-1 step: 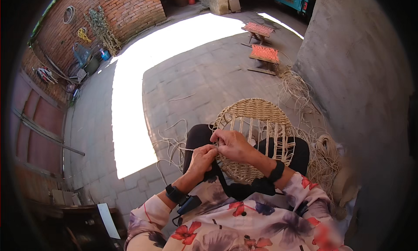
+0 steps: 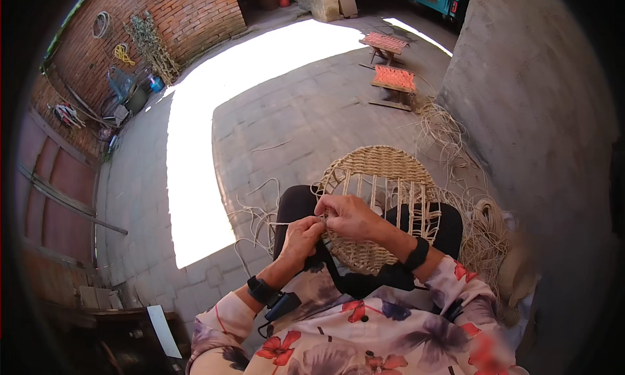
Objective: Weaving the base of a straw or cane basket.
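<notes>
A round, half-woven basket [image 2: 384, 159] of beige cord rests on my lap, tight weave at its far and near ends and bare strands between. At its left edge my left hand [image 2: 303, 237] pinches a strand of cord [image 2: 278, 224] that trails off to the left. My right hand [image 2: 349, 217] lies over the basket's left rim, its fingers closed close to the left fingertips. The grip of the right fingers on the cord at the rim is partly hidden by the hand itself.
Loose cord [image 2: 485, 238] lies heaped at my right, beside a grey wall [image 2: 521, 101]. Two small stools with orange woven seats [image 2: 394, 79] stand ahead on the paved floor. At the lower left is a dark wooden table [image 2: 97, 323]; a brick wall [image 2: 195, 17] runs along the far left.
</notes>
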Action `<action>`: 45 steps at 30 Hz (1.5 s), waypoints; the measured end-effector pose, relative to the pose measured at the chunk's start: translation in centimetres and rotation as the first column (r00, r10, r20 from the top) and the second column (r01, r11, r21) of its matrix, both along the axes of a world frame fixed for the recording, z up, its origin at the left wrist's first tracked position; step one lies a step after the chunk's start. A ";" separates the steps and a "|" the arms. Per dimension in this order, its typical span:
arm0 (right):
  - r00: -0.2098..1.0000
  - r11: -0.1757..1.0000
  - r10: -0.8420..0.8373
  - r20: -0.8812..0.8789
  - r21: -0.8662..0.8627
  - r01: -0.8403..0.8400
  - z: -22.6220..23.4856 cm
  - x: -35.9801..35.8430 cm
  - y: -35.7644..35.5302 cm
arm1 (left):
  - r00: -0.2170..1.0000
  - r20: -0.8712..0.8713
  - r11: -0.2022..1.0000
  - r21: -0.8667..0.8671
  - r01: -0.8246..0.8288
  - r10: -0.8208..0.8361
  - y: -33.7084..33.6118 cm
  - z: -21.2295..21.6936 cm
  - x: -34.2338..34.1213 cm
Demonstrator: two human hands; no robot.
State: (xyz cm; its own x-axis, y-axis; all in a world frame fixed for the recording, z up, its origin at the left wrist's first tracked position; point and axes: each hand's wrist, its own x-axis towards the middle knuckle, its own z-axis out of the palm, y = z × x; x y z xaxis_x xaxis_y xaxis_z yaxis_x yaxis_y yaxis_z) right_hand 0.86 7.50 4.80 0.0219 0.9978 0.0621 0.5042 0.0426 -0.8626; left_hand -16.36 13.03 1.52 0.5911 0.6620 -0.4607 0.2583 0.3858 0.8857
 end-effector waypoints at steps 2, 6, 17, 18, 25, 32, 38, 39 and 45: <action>0.990 0.988 0.138 -0.039 -0.071 -0.141 2.0 2.5 -1.3 | 1.000 -0.029 1.000 0.014 0.007 -0.007 -0.1 0.0 0.0; 0.986 0.986 0.157 0.062 -0.070 -0.153 6.2 11.8 -7.0 | 0.992 -0.124 0.998 0.058 -0.012 0.020 -0.7 0.0 -0.4; 0.930 0.967 -0.228 -0.289 -0.180 0.181 1.4 9.1 -14.3 | 1.000 0.002 0.999 0.047 -0.012 0.012 -1.2 0.0 -0.9; 0.813 0.934 -0.108 -0.572 -0.338 -0.113 0.5 7.1 -13.6 | 1.000 0.005 1.000 0.026 -0.007 0.007 -1.1 0.0 -0.9; 0.115 0.994 -0.077 -0.990 -0.084 -0.065 -2.6 0.9 -8.1 | 0.999 0.033 1.000 -0.010 -0.029 0.029 -1.0 0.3 -1.0; 0.263 0.936 -0.349 -0.900 -0.321 0.144 -4.8 1.7 -13.4 | 0.992 -0.114 0.326 0.937 0.122 -0.044 -0.5 1.8 -0.3; 0.307 0.904 -0.377 -0.874 -0.274 0.328 -3.9 3.3 -12.5 | 0.908 -0.386 0.004 0.920 0.392 -0.160 -1.9 2.1 1.8; 0.319 0.926 -0.315 -0.894 -0.215 0.311 -3.5 3.7 -11.4 | 0.912 -0.375 0.002 0.925 0.380 -0.165 -1.9 2.1 2.1; 0.613 0.962 -0.225 -0.757 -0.073 0.263 -2.3 4.5 -2.3 | 0.843 -0.534 -0.068 0.845 0.530 -0.065 -1.6 2.0 3.4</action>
